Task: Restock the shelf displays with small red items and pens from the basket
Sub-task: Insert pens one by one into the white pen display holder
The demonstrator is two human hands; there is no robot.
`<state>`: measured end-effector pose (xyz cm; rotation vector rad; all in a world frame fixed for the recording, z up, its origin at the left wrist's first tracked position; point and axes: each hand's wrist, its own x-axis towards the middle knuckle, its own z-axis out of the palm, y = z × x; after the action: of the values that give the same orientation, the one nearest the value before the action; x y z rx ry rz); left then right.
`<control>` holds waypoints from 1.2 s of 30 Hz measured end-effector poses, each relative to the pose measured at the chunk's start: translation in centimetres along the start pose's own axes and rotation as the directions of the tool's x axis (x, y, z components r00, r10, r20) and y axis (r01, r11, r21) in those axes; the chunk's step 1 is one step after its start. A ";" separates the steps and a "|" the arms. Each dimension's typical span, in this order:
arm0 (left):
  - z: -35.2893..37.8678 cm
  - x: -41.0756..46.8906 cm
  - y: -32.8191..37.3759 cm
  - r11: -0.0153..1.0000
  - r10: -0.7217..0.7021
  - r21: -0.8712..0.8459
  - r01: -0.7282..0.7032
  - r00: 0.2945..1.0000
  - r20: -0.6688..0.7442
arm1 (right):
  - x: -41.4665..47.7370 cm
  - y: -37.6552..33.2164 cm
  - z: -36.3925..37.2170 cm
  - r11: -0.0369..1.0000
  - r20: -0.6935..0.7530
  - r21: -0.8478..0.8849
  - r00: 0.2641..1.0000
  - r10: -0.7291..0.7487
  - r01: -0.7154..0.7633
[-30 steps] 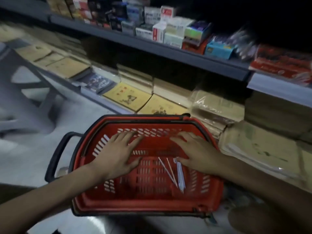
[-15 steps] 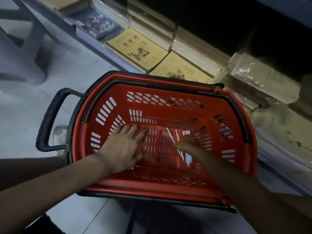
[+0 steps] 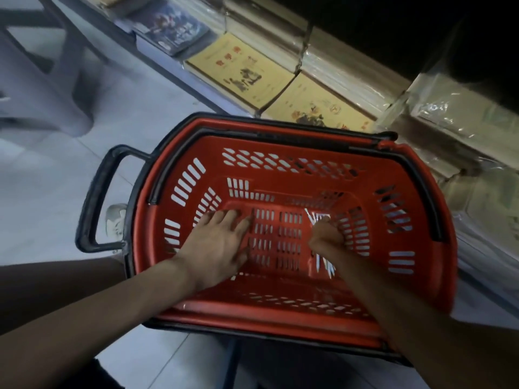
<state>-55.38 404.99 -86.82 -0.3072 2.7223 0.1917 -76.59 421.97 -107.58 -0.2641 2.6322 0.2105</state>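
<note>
A red plastic basket (image 3: pixel 415 209) with black handles sits below me in front of the shelf. Both my hands are inside it, on its floor. My left hand (image 3: pixel 219 242) lies flat with fingers spread, holding nothing. My right hand (image 3: pixel 325 237) is curled over a small bunch of thin white pens (image 3: pixel 323 263), whose ends stick out above and below my fingers. No small red items show in the basket.
A low shelf (image 3: pixel 196 88) runs diagonally behind the basket, packed with yellow booklets (image 3: pixel 241 68), a dark blue one (image 3: pixel 171 26) and plastic-wrapped paper stacks (image 3: pixel 455 108). A grey stool (image 3: pixel 42 80) stands at left on the pale tiled floor.
My view tipped down from the shelves to the basket. My right hand closed its fingers around the pens; my left hand stayed flat on the basket floor.
</note>
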 end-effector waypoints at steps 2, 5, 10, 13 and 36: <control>0.1 -0.1 -0.2 1.000 -0.002 0.014 0.002 1.000 0.002 | 0.0 0.7 0.3 0.998 0.010 -0.022 0.998 -0.055 0.055; 0.3 0.0 -0.9 0.998 0.003 0.066 -0.001 0.999 -0.033 | -0.3 1.7 0.5 0.989 0.085 -0.059 0.988 -0.130 0.135; -0.6 0.9 -2.0 0.982 -0.016 0.188 0.029 0.997 -0.069 | -0.9 2.3 -2.0 0.945 0.163 -0.097 0.942 -0.295 0.313; -1.0 1.4 -2.8 0.959 -0.004 0.283 0.024 0.997 -0.071 | -1.2 2.6 -4.3 0.926 0.131 0.056 0.916 -0.378 0.374; 0.3 -1.0 -19.7 0.550 -0.605 0.672 0.497 0.791 -0.091 | -7.6 -11.2 -20.6 0.474 -0.214 0.623 0.719 -0.662 0.622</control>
<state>-49.64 386.19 -88.42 -0.8638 2.1898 -0.8977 -76.83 408.22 -87.10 -0.9463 2.1531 -0.9558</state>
